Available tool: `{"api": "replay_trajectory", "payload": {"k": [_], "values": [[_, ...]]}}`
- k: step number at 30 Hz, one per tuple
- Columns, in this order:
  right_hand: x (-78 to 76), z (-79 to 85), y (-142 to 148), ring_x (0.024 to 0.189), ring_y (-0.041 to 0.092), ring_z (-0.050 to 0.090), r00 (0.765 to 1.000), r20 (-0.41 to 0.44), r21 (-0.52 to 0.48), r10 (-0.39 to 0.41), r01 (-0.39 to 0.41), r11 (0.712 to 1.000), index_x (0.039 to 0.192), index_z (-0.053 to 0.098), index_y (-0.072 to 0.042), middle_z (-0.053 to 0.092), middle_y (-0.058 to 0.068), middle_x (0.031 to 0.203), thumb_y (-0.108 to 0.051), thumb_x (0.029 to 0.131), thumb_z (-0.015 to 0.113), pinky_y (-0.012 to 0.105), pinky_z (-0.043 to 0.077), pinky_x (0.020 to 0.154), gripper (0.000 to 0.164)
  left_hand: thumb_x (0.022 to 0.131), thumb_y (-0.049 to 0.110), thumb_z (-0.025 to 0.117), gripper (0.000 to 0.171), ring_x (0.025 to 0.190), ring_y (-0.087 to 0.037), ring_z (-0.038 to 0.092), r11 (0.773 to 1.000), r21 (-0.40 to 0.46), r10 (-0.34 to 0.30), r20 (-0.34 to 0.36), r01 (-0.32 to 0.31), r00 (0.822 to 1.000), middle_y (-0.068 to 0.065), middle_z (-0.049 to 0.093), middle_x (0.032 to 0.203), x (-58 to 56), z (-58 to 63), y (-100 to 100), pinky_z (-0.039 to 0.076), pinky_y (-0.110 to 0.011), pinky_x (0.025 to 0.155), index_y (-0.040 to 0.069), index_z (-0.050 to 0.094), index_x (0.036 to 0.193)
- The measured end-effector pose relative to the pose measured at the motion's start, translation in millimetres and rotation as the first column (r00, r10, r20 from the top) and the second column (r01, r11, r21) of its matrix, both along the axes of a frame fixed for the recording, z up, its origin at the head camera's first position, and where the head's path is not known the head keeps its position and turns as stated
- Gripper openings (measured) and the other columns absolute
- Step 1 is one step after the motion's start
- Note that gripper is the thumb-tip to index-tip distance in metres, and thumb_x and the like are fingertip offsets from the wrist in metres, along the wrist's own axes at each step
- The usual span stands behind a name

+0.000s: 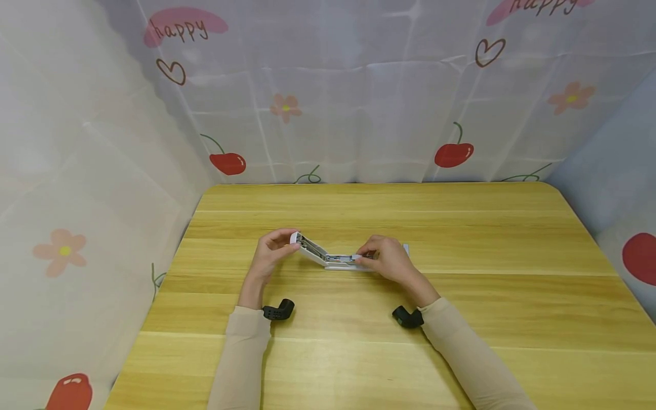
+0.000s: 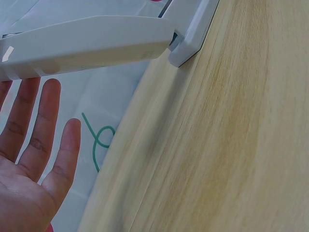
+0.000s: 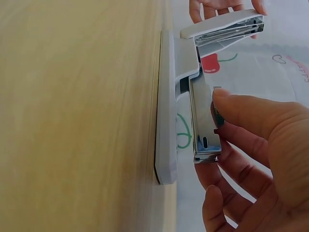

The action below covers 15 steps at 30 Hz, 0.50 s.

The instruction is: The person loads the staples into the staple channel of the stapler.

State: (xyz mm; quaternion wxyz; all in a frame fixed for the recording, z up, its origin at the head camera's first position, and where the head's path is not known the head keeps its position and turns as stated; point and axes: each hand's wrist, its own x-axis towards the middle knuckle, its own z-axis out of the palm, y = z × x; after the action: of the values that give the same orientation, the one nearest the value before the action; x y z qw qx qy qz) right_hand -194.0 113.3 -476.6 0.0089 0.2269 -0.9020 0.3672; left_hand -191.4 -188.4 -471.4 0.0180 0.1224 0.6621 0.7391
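Observation:
A white stapler (image 1: 351, 267) lies on the table, its top arm swung up and leaning left. My left hand (image 1: 269, 253) holds the raised end of that arm between thumb and fingers; in the left wrist view other fingers (image 2: 41, 130) stand extended below it. My right hand (image 1: 389, 259) is at the bared metal magazine (image 3: 203, 113). Its thumb and forefinger pinch a small metallic piece (image 3: 218, 116), which looks like a staple strip, against the magazine's side. The fingers partly hide this piece. The stapler's base (image 3: 166, 111) rests flat on the wood.
The wooden table (image 1: 328, 353) reaches back to a patterned cloth (image 1: 338, 114), with more cloth at both sides. A small pale edge (image 1: 406, 249) shows just behind the right hand. Black wrist cameras (image 1: 279, 310) are strapped to both wrists.

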Motion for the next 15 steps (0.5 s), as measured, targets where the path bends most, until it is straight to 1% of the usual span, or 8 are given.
{"api": "replay_trajectory", "payload": {"k": [2, 6, 9, 15], "values": [[0.4, 0.7, -0.2, 0.074, 0.012, 0.059, 1.000, -0.012, 0.011, 0.000, 0.000, 1.000, 0.090, 0.078, -0.013, 0.069, -0.002, 0.086, -0.024, 0.082, 0.079, 0.027, 0.049, 0.066, 0.014, 0.085, -0.005, 0.065, 0.035, 0.089, -0.008, 0.059, 1.000, -0.005, 0.001, -0.002, -0.001, 1.000, 0.008, 0.068, 0.103, -0.1, 0.0, 0.1, 0.050, -0.020, 0.076, -0.013, 0.059, 0.118], [1.5, 2.2, -0.6, 0.074, 0.012, 0.060, 1.000, -0.023, 0.025, -0.002, 0.002, 1.000, 0.091, 0.079, -0.012, 0.069, -0.001, 0.086, -0.024, 0.082, 0.079, 0.028, 0.050, 0.067, 0.015, 0.085, -0.005, 0.065, 0.039, 0.089, -0.008, 0.059, 1.000, -0.010, 0.002, -0.001, -0.002, 1.000, 0.008, 0.068, 0.103, 0.2, 0.6, 0.4, 0.050, -0.019, 0.076, -0.017, 0.055, 0.120], [1.9, 2.1, -1.2, 0.075, 0.012, 0.061, 1.000, -0.024, 0.040, -0.008, 0.008, 0.999, 0.093, 0.079, -0.013, 0.068, -0.002, 0.086, -0.025, 0.082, 0.079, 0.029, 0.051, 0.067, 0.016, 0.085, -0.005, 0.066, 0.039, 0.090, -0.007, 0.060, 1.000, -0.009, 0.004, 0.002, -0.004, 1.000, 0.008, 0.068, 0.103, 0.3, 0.8, 0.4, 0.050, -0.019, 0.077, -0.018, 0.055, 0.121], [2.5, 2.3, -2.2, 0.074, 0.013, 0.060, 0.999, -0.033, 0.064, -0.006, 0.008, 0.998, 0.094, 0.079, -0.012, 0.069, -0.001, 0.086, -0.025, 0.082, 0.079, 0.028, 0.049, 0.067, 0.017, 0.086, -0.004, 0.066, 0.037, 0.090, -0.008, 0.060, 1.000, -0.010, 0.001, 0.003, -0.001, 1.000, 0.009, 0.068, 0.103, 0.5, 0.4, 0.3, 0.051, -0.020, 0.077, -0.015, 0.057, 0.120]]}}
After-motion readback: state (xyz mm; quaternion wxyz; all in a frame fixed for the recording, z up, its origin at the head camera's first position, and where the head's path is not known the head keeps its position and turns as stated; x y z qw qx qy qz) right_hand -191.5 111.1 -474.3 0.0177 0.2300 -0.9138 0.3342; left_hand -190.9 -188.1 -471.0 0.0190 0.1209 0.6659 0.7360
